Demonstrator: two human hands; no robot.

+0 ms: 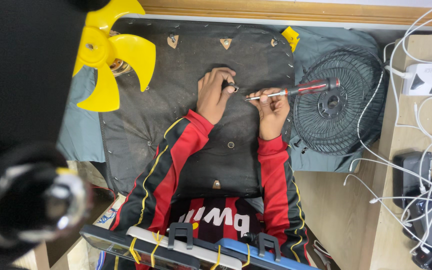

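Far left: a blurred dark shape point(23, 200) close to the camera, blocking that side. Next, a yellow fan blade point(108, 52) lying over the pad's top-left corner. Then the black pad point(176, 115), stapled round its edges, spread across grey cloth point(78, 130); bare pad showing above the hands and below them. Left hand point(216, 92) near the pad's middle, fingers curled shut round a small dark part point(229, 86). Just beside it, touching or nearly so, the tip of a screwdriver point(296, 90), red handle slanting up to the right. Right hand point(272, 111) pinching the shaft near the tip, handle free and lying over the grille's edge. Black wire fan grille point(335, 107) flat on the cloth, close by the right hand, leaving little room there. Wooden rail point(296, 10) along the top. Far right: a wooden table point(343, 215) crowded with white cables point(401, 165) and a power strip point(428, 79).
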